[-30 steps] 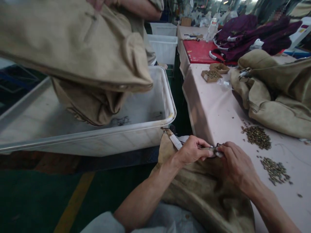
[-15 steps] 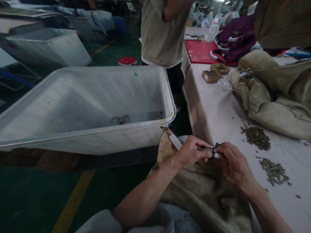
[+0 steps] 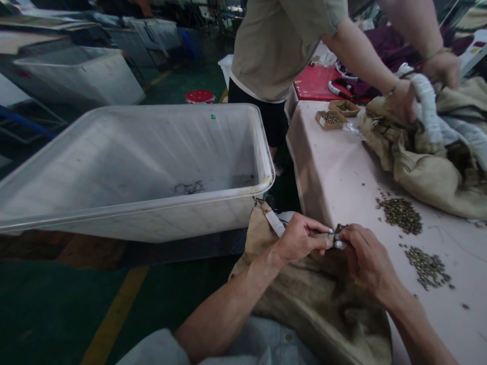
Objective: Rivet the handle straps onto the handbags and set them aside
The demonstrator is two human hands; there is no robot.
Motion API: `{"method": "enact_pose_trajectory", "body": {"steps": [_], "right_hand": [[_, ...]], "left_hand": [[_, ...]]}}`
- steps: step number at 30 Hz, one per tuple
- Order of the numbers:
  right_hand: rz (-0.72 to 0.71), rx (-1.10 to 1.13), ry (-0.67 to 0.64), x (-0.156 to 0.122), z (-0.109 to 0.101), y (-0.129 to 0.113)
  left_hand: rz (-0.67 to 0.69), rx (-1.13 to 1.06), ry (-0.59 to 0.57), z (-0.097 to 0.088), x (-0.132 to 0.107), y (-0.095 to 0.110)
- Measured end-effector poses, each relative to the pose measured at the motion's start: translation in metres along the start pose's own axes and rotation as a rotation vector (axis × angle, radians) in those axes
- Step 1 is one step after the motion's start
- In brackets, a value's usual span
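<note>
Beside us stands a large, greyish-white plastic bin (image 3: 152, 198) with a rounded rim, and on its floor lie tangled dark strands (image 3: 190, 188). On the counter (image 3: 323, 172), covered in pale pink cloth, we see 2 small, open brown cardboard boxes (image 3: 331, 126) just beside each other; the nearer is filled with tiny brass-coloured pieces (image 3: 332, 117), and the farther holds some too. A crumpled clear plastic bag (image 3: 353, 129) lies near them. Closer to us, 2 loose piles of small bronze-coloured metal pieces (image 3: 401, 215) lie straight on the cloth. Our hands are close together over a khaki fabric article (image 3: 304, 304) draped across our lap: the left hand (image 3: 300, 237) pinches its narrow strip, and the right hand (image 3: 363, 253) is closed on a small dark piece (image 3: 338, 232) at the strip's end, too small to identify. Past the boxes, a co-worker in a khaki top (image 3: 274, 50) leans over the counter, both hands at a khaki fabric heap (image 3: 426, 170) with a white-wrapped handle (image 3: 428, 99), partly hiding a flat red sheet (image 3: 314, 83) and dark purple fabric (image 3: 388, 48).
</note>
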State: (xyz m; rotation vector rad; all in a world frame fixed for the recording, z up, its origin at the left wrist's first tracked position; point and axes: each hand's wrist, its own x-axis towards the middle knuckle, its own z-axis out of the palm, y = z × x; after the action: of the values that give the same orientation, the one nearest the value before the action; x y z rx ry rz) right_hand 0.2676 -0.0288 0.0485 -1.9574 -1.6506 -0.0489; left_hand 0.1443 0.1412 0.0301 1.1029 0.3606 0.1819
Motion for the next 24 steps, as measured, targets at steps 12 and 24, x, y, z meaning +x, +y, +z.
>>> {"method": "enact_pose_trajectory", "body": {"steps": [12, 24], "right_hand": [[0.169, 0.335, -0.044, 0.004, -0.012, -0.002], [0.306, 0.35, 0.018, 0.0, -0.011, 0.001]], "left_hand": [[0.085, 0.12, -0.107, -0.005, 0.0, 0.002], [0.113, 0.292, -0.182, 0.003, -0.003, 0.012]]}}
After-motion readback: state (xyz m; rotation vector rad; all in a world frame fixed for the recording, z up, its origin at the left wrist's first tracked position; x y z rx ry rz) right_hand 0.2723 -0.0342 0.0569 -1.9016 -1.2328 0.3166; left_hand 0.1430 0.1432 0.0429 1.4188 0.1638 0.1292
